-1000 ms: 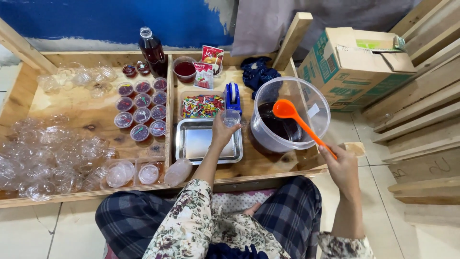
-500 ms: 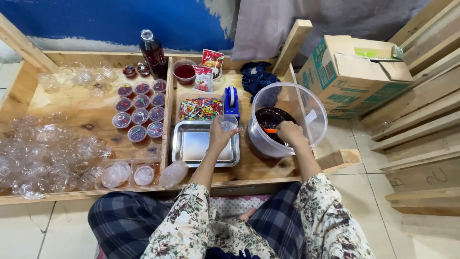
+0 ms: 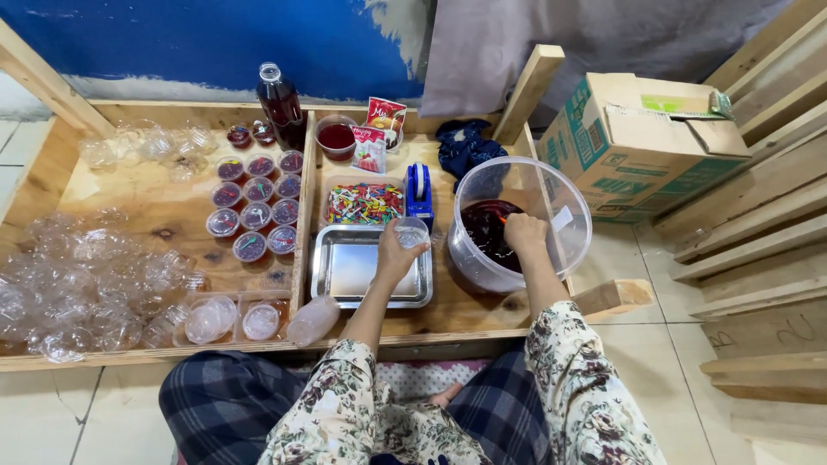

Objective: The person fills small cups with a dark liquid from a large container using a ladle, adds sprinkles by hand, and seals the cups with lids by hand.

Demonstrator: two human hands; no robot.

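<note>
left hand [image 3: 394, 258]: grip closed around a small clear plastic cup [image 3: 411, 232], held upright above the far edge of a steel tray [image 3: 370, 275]. right hand [image 3: 523, 234]: lowered inside a large clear plastic bucket [image 3: 551, 194], fingers closed in a fist over the dark red liquid [image 3: 482, 228]; a sliver of orange shows at the hand, but what the grip holds cannot be made out.

bucket: on the wooden surface [image 3: 138, 207], right of the tray, just beside it.

tray: bare, shiny, rectangular, near the front edge of the surface.

behind the tray: a shallow container of multicoloured small pieces [image 3: 363, 203]; a blue tape dispenser [image 3: 419, 191] just beside it on the right.

further back: a bowl of red liquid [image 3: 336, 138], two red sachets [image 3: 379, 129], a bottle of dark red drink [image 3: 280, 105], a dark blue cloth [image 3: 465, 145].

left compartment: filled cups with lids [image 3: 254, 207] set in rows; loose empty clear cups [image 3: 77, 275] heaped to the left.

cardboard box [image 3: 637, 146]: on the floor, right of the surface, flaps open.
</note>
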